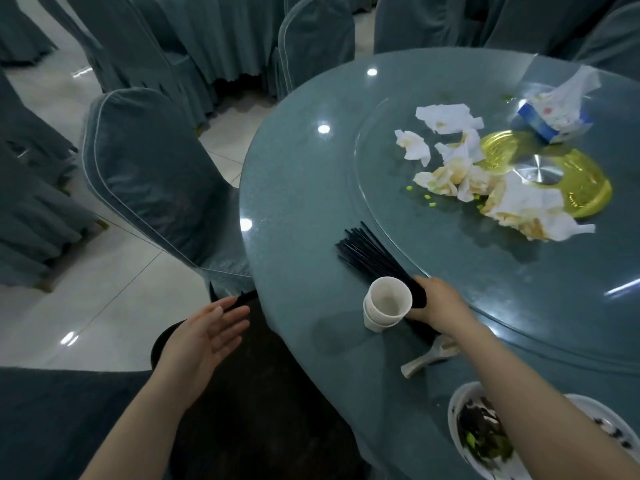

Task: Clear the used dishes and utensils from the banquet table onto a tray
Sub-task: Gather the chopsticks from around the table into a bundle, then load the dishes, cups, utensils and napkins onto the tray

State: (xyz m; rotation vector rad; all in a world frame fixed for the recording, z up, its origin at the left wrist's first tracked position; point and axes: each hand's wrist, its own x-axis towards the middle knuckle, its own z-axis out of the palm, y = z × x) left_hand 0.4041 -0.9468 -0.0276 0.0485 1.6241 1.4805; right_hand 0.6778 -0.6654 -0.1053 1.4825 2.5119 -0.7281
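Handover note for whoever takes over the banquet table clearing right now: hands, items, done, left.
Right hand: grips a bundle of black chopsticks fanned over the table, with stacked paper cups against it.
Left hand: open, palm up, off the table edge, holding nothing.
On the table: a white spoon near the right wrist, a bowl with dark leftovers at bottom right, soiled napkins and a tissue pack on the glass turntable.
Done: chopsticks and cups gathered.
Left: no tray in view; move the bundle, spoon and bowl to it.
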